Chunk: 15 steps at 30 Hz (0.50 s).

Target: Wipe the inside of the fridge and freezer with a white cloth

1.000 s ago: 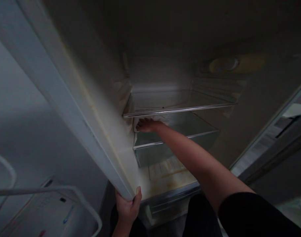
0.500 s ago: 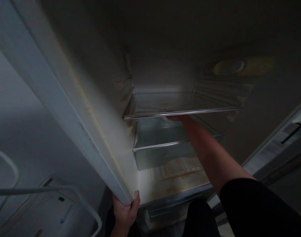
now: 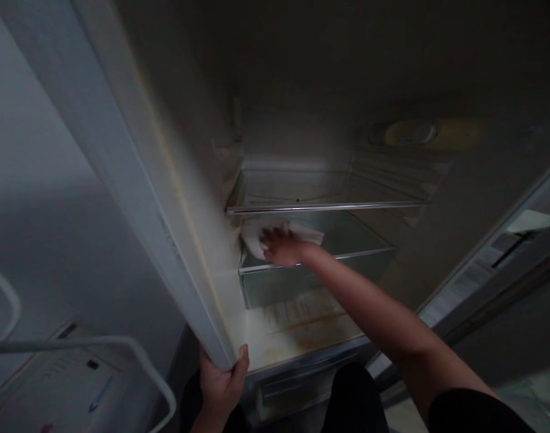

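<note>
My right hand (image 3: 281, 245) reaches into a dim refrigerator and presses a white cloth (image 3: 256, 231) down on the lower glass shelf (image 3: 347, 240), near its left end. Its fingers are spread over the cloth. Above it runs the upper glass shelf (image 3: 297, 187), with a shiny front strip. At the bottom left, my left hand (image 3: 221, 376) is wrapped round the lower part of the refrigerator's left side wall edge (image 3: 180, 258), thumb on the inner side.
The refrigerator floor (image 3: 302, 325) has brownish stains. A yellowed lamp housing (image 3: 431, 132) is on the right inner wall. A pale hose or cable (image 3: 135, 349) loops at the lower left over a white panel (image 3: 71, 373). My knee (image 3: 354, 397) is below the refrigerator's front.
My right hand has come forward and left from under the upper shelf, and the white cloth beneath it now shows. The view has shifted slightly; my left hand keeps its hold.
</note>
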### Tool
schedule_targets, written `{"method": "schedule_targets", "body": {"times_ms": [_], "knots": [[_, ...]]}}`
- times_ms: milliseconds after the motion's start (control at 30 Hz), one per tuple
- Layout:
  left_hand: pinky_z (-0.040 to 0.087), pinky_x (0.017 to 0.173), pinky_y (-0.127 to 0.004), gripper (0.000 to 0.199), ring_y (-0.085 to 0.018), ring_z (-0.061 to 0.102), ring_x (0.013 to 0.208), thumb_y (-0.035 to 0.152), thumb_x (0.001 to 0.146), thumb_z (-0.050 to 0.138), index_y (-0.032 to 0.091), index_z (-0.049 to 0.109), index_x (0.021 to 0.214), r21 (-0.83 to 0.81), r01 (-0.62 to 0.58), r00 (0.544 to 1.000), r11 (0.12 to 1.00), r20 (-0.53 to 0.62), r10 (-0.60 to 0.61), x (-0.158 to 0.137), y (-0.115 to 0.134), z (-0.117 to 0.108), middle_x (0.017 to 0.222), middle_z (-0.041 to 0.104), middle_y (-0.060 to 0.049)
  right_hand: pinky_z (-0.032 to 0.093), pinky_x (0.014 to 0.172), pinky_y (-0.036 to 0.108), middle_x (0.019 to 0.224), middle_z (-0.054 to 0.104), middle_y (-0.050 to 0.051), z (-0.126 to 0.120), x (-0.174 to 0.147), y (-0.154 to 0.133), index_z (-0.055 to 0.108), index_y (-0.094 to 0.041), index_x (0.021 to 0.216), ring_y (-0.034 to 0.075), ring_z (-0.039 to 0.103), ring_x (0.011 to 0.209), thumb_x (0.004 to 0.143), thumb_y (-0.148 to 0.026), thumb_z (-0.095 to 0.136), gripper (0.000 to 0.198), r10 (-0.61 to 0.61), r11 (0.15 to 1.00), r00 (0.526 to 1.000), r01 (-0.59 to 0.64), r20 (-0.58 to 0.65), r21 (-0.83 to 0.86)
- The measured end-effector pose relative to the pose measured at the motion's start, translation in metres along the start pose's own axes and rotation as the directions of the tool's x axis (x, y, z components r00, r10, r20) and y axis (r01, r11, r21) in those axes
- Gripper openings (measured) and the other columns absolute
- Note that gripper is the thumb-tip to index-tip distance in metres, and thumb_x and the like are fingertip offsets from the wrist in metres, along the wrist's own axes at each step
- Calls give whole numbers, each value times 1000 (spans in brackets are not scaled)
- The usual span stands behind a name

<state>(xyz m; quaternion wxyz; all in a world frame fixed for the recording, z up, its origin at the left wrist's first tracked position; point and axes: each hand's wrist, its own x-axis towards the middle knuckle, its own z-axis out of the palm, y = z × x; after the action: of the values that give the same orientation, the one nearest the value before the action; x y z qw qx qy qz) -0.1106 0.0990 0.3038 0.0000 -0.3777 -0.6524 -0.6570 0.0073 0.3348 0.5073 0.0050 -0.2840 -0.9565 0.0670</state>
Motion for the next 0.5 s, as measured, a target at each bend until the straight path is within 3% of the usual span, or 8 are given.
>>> {"method": "schedule_targets", "body": {"times_ms": [100,200,267,367,433,500], "knots": [[61,78,-37,61,-26,73,85,44,71,79,14,58,120,-2,-23,999,1000,24,23,1,1,-1,95,72,-10,14,123,71,172,19,6,7,-15,-24,37,-30,162,39,12,159,105,-49,35,60,-78,993,997,80,-20,85],[60,76,-37,62,-26,73,85,44,71,80,16,55,121,8,-31,998,999,54,31,1,-3,-3,97,72,-9,17,121,72,171,23,1,2,-51,22,38,-39,160,40,18,158,105,-48,38,56,137,986,988,-129,-71,108],[60,78,-37,64,-26,72,87,43,71,80,17,53,123,-12,-19,996,1000,91,20,1,-6,-4,100,72,-9,19,120,72,169,27,3,-1,-82,71,37,-39,160,41,21,157,103,-46,44,58,314,948,942,-306,-117,84],[60,84,-38,64,-26,72,93,43,74,80,18,52,125,-64,9,992,998,123,-1,0,-9,-3,105,71,-10,25,114,71,165,35,14,3,-127,127,40,-31,160,45,30,152,101,-48,46,62,588,803,784,-596,-199,23],[58,89,-39,65,-27,71,99,43,74,80,18,52,126,-79,9,994,997,111,0,-1,-10,-1,110,69,-10,32,114,66,160,43,18,11,-149,141,45,-26,158,45,39,147,99,-46,50,62,628,757,735,-653,-256,-16],[58,89,-40,64,-27,70,99,43,73,81,19,53,125,-83,4,995,997,97,5,-2,-12,0,110,67,-10,35,114,64,158,46,17,23,-160,134,50,-26,155,43,43,144,99,-41,47,58,612,751,718,-659,-332,-42]]}}
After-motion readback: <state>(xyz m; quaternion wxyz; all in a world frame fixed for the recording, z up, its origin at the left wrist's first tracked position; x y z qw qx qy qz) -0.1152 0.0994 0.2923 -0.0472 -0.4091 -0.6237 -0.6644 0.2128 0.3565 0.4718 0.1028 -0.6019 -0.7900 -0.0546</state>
